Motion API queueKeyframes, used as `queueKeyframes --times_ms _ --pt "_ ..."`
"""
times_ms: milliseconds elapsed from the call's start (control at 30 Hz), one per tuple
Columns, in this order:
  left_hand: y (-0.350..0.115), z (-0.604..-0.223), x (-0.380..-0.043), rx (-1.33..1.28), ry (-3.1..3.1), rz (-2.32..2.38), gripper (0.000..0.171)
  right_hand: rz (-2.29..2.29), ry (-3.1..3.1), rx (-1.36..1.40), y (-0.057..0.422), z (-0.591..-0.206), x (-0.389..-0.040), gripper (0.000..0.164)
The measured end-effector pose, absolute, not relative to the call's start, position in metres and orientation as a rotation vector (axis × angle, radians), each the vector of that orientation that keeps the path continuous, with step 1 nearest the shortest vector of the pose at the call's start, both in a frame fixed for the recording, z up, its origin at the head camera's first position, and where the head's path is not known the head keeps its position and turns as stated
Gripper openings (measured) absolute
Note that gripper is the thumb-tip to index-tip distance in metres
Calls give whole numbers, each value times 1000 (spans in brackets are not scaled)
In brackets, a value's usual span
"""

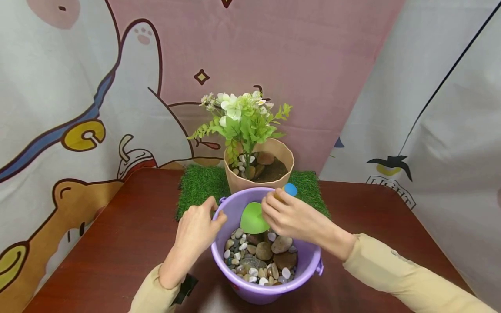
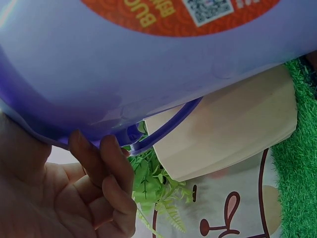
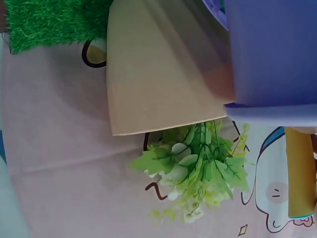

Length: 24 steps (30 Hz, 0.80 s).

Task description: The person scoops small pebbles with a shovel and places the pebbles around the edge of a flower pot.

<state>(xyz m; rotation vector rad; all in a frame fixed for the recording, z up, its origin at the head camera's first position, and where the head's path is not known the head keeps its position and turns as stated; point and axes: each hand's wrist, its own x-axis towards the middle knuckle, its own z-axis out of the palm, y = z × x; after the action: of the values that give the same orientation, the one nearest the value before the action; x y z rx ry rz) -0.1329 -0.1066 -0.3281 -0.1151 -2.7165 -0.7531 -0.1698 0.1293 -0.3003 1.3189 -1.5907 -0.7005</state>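
Observation:
A purple bucket (image 1: 252, 293) stands at the table's front, with pebbles (image 1: 264, 251) of mixed sizes and colours inside. My left hand (image 1: 199, 226) grips the bucket's rim at the left; the left wrist view shows its curled fingers (image 2: 116, 168) against the outside, by the bucket handle (image 2: 171, 126). Over the bucket's far right side, my right hand (image 1: 293, 217) holds a toy shovel by its yellow handle (image 3: 301, 173), which has a blue end (image 1: 291, 189). The green shovel blade (image 1: 252, 218) points down inside the bucket, above the pebbles. Part of the blade is hidden behind my right fingers.
Just behind the bucket, a beige flowerpot (image 1: 258, 184) holds an artificial plant (image 1: 246, 121) with white flowers, dark soil and stones. It stands on a green turf mat (image 1: 203, 184) on the brown table (image 1: 129, 234). A printed cloth (image 1: 289, 65) hangs behind.

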Motion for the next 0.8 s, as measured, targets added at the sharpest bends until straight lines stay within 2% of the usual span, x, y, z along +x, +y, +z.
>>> queueKeyframes --times_ms 267,800 --pt "-106 -328 -133 -117 -2710 -748 9 -687 -1644 1378 128 -302 -173 32" --pt "-107 -328 -133 -110 -2721 -753 10 -591 -1744 1445 133 -302 -181 24"
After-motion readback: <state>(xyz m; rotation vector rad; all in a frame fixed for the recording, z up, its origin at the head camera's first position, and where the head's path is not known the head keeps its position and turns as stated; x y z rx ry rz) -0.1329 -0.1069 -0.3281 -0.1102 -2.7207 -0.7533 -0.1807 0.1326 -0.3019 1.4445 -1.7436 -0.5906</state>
